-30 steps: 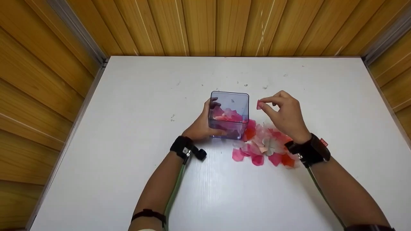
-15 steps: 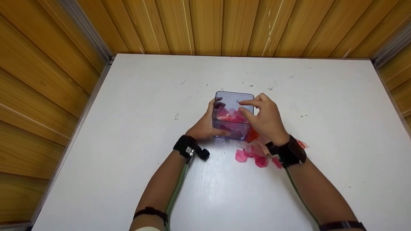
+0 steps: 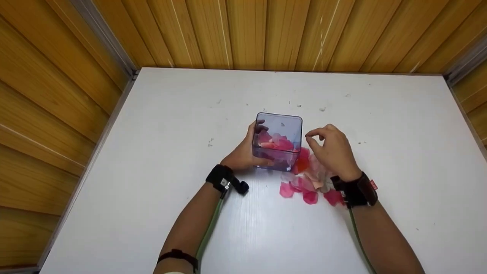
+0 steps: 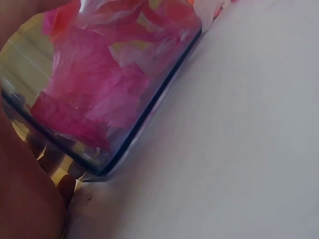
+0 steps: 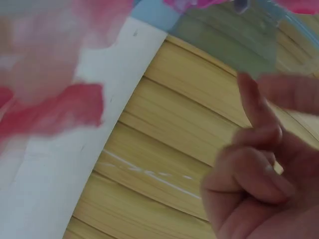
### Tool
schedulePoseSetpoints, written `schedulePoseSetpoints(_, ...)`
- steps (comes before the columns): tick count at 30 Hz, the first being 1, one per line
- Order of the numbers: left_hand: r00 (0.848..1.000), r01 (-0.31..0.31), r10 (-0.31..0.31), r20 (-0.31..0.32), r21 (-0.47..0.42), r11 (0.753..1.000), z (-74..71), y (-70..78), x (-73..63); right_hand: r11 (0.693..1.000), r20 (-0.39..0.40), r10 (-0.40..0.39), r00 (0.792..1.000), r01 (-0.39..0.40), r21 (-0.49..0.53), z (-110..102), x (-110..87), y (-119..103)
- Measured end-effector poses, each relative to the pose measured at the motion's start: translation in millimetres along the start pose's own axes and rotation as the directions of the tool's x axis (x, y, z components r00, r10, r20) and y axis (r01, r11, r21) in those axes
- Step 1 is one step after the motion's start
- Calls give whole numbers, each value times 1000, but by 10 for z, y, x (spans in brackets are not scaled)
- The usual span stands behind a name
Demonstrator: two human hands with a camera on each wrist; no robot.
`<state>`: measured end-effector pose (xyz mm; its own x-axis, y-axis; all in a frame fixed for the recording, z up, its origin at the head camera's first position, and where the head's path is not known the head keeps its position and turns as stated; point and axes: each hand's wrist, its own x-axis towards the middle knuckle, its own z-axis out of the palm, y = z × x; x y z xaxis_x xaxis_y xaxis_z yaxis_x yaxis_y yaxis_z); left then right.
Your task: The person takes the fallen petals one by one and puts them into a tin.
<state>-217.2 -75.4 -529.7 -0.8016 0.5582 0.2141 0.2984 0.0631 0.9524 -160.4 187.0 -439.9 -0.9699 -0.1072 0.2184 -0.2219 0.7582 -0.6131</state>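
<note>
My left hand [image 3: 240, 155] grips a clear, bluish square plastic box [image 3: 277, 161], thumb along its near side and fingers round the far left. Pink and peach artificial petals [image 3: 279, 143] lie inside, also visible through the wall in the left wrist view as bright pink petals [image 4: 94, 74]. Just right of the box, above the table, hovers my right hand [image 3: 335, 152], its thumb and index finger near each other with nothing between them. The right wrist view has that hand [image 5: 254, 169] with the other fingers loosely bent.
A loose pile of petals [image 3: 309, 184], pink, orange and white, lies on the white table [image 3: 182, 125] right of the box, partly under my right hand. Wood-look panels [image 3: 243, 34] wall the table's back and sides. Black straps with cameras sit on both wrists.
My right hand carried a pink petal left over the box's opening, let it go, and moved back right without it. The left hand keeps holding the box in place.
</note>
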Motion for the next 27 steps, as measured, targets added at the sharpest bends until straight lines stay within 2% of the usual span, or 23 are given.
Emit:
schedulePoseSetpoints(2, 1000, 9, -9, -2, -11, 1000, 7, -22, -24, 999, 91, 27, 995, -24, -37, 33, -10, 22)
schedulePoseSetpoints(6, 1000, 17, -18, -15, -14, 1000, 12, -37, -61, 994, 241, 90, 966, -71, -88, 131, -13, 37)
schedulePoseSetpoints(8, 1000, 23, -23, -15, -4, 1000, 14, -32, -72, 992, 269, 105, 958, -82, -97, 163, -19, 46)
schedulePoseSetpoints(10, 1000, 25, -25, -14, 3, 1000, 19, -22, -68, 993, 259, 98, 961, -76, -92, 165, -20, 68)
schedulePoseSetpoints(17, 1000, 17, -17, 1, -4, 1000, 28, -4, -22, 999, 78, 35, 996, -37, 29, -1, -13, 125)
schedulePoseSetpoints(21, 1000, 24, -24, -3, 9, 1000, 24, -8, -24, 990, -86, 40, 995, -28, 139, -45, 5, 107)
schedulePoseSetpoints(22, 1000, 22, -22, -4, 10, 1000, 24, -14, -24, 983, -142, 48, 989, -21, 182, -42, 10, 96)
schedulePoseSetpoints(24, 1000, 23, -23, -7, 6, 1000, 26, -21, -33, 963, -269, 53, 962, 22, 270, -18, 13, 62)
schedulePoseSetpoints(27, 1000, 17, -17, -7, 17, 1000, 20, -12, -28, 913, -444, 28, 896, 158, 376, 23, 9, -70)
